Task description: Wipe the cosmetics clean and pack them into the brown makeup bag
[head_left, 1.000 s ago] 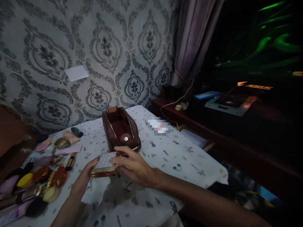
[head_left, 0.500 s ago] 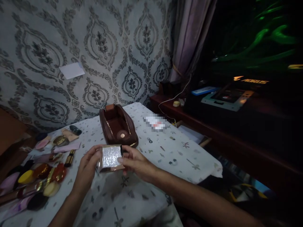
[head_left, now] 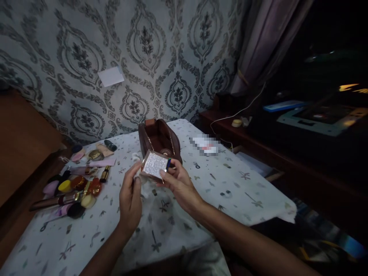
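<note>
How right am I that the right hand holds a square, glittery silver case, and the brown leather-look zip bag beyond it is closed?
Not closed: the head view shows the brown leather-look zip bag open. The right hand does hold the square, glittery silver case, with the bag beyond it.

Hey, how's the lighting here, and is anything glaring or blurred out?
In the head view, light is dim, nearly black around the desk; in the head view, the case glints on its glittery face; also in the head view, a pixelated patch covers something on the table.
</note>
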The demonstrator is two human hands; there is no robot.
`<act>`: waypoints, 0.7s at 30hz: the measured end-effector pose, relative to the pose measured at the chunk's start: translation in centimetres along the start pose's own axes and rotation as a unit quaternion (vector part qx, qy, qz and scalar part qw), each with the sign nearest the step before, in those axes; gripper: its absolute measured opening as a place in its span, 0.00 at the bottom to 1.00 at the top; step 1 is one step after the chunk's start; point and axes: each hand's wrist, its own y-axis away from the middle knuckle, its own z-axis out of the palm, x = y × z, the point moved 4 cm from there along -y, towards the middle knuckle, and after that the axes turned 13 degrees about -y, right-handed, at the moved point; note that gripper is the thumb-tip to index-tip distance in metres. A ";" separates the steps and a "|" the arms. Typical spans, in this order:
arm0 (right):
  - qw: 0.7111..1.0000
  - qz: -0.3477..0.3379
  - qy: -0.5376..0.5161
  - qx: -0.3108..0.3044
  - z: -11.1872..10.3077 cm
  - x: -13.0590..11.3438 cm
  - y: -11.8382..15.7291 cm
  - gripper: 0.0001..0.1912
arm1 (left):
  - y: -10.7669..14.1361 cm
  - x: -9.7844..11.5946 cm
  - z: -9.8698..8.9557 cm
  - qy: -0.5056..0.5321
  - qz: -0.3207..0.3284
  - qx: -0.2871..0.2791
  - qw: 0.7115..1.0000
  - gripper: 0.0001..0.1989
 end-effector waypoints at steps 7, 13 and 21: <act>0.998 -0.046 -0.043 0.031 1.6 2.2 0.4 0.23 | 1.9 0.0 0.6 0.007 0.013 0.022 1.000 0.22; 0.995 -0.005 -0.077 0.062 2.6 3.3 0.5 0.24 | 3.1 -0.2 0.8 -0.037 0.049 0.025 0.998 0.24; 0.995 -0.083 0.017 0.053 1.4 1.9 -0.8 0.21 | 4.5 -2.2 -0.5 -0.024 0.019 -0.018 0.999 0.22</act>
